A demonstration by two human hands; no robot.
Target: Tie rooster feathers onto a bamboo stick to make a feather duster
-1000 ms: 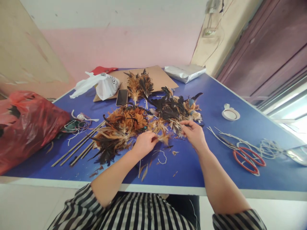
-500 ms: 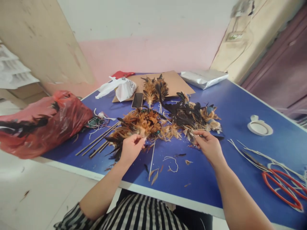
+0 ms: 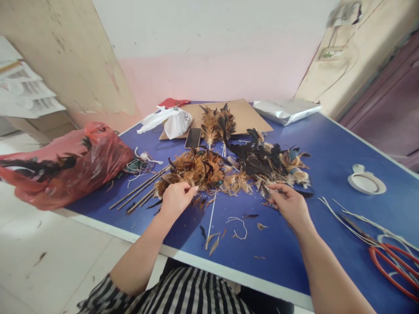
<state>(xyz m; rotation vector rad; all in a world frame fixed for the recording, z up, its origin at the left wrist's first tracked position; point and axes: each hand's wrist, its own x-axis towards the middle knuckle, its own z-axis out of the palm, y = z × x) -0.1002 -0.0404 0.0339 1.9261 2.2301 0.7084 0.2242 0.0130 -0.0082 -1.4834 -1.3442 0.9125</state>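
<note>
My left hand (image 3: 176, 199) is closed, thumb against the curled forefinger, at the near edge of a pile of orange-brown feathers (image 3: 204, 168). What it pinches, if anything, is too small to make out. My right hand (image 3: 290, 205) pinches a small greyish feather (image 3: 263, 190) in front of a pile of black feathers (image 3: 262, 159). Between the hands, a thin white stick (image 3: 211, 220) lies on the blue table. Near it are a curl of white string (image 3: 242, 226) and several loose feathers (image 3: 214, 245).
A red plastic bag (image 3: 78, 170) with feathers sits left, beside brown sticks (image 3: 139, 192). Feather bunches (image 3: 216, 124) lie on cardboard (image 3: 250, 117) behind a phone (image 3: 193, 138). At right are a tape roll (image 3: 366, 182) and red-handled scissors (image 3: 389, 261). A silver packet (image 3: 288, 112) lies far right.
The view has shifted slightly, moving the table's contents rightward in the picture. My left hand has turned a little, its fingers more tucked in. My right hand stays by the black feathers.
</note>
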